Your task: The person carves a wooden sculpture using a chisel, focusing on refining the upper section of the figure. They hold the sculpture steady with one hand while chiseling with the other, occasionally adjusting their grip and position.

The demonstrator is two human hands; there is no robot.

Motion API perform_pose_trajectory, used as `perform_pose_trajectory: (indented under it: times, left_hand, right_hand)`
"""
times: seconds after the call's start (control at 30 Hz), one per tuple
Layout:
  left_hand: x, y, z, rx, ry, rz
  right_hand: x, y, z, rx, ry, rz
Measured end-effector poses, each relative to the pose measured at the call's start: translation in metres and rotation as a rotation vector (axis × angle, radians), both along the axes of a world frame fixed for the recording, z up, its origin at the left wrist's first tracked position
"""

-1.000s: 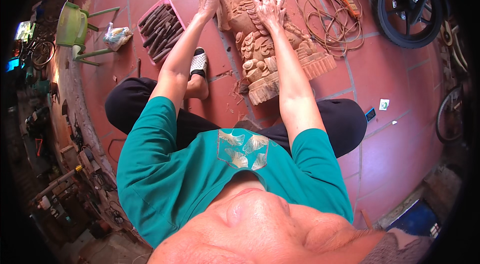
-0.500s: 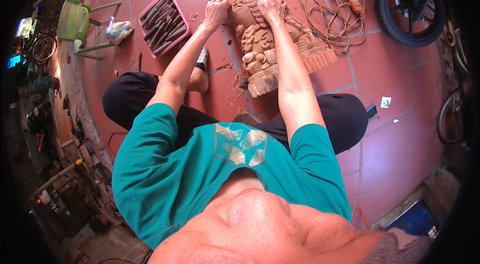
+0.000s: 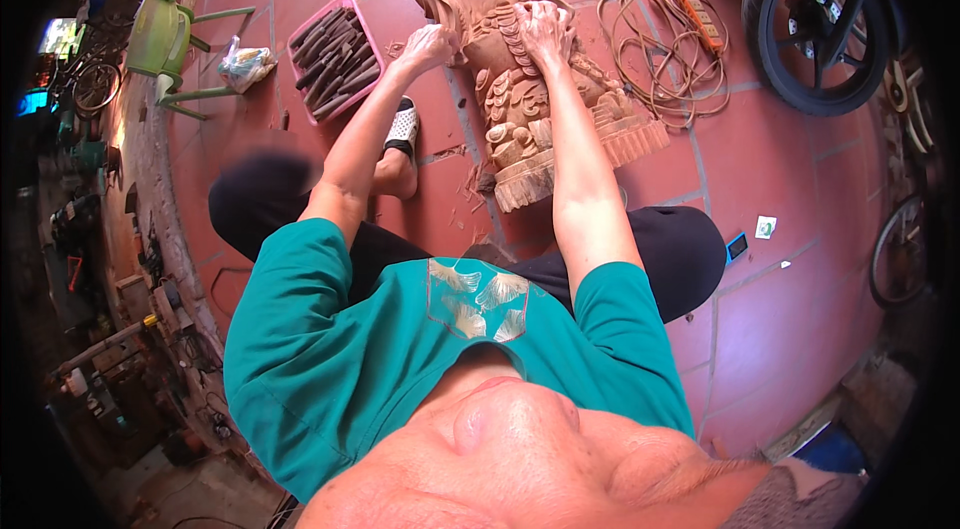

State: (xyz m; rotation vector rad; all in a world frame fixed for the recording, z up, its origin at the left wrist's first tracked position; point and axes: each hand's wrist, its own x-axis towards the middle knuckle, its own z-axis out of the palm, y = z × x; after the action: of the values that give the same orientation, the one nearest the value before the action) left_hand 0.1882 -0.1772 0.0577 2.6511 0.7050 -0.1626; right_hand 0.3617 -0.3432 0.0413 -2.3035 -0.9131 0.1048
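Note:
A brown wood carving (image 3: 520,137) lies on the floor in front of me, with scale-like rows, rounded lumps and a ridged base at its near end. My left hand (image 3: 428,49) is curled against the carving's left edge, fingers bent inward. On the carving's upper right part, my right hand (image 3: 545,33) rests with bent fingers gripping its surface. The undersides of both hands are hidden, so I cannot make out any small tool in them. Left of the carving stands a pink basket (image 3: 371,37) filled with dark chisel-like tools (image 3: 335,59).
A coiled cable (image 3: 665,79) and an orange power strip (image 3: 697,17) lie right of the carving. Further right is a black wheel (image 3: 815,34). A green stool (image 3: 160,34) and a plastic bag (image 3: 245,64) are at the left. Wood shavings lie on the red tiles.
The view has tipped slightly, showing more of the carving's far end. My left hand has turned a little at the carving's edge; my right hand stays on nearly the same spot.

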Motion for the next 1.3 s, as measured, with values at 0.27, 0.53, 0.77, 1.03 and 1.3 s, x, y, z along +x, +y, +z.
perform_pose_trajectory:
  times: [0.27,0.53,0.77,1.03,1.3]
  left_hand:
    - [0.037,0.108,0.054,0.03,-0.322,0.033]
    - [0.072,0.164,0.122,0.194,-0.137,-0.323]
    - [0.064,0.171,0.043,0.083,-0.382,-0.239]
    - [0.079,0.159,-0.02,0.133,-0.573,-0.179]
    - [0.103,0.154,-0.007,0.425,-0.314,-0.311]
  right_hand:
    - [-0.002,0.012,-0.003,0.061,-0.07,0.015]
    - [-0.004,0.005,0.002,0.048,-0.231,0.25]
    - [-0.008,0.003,0.025,0.004,-0.161,0.279]
    - [-0.01,0.003,0.032,-0.036,-0.151,0.294]
    - [-0.009,0.008,0.031,-0.044,-0.16,0.286]
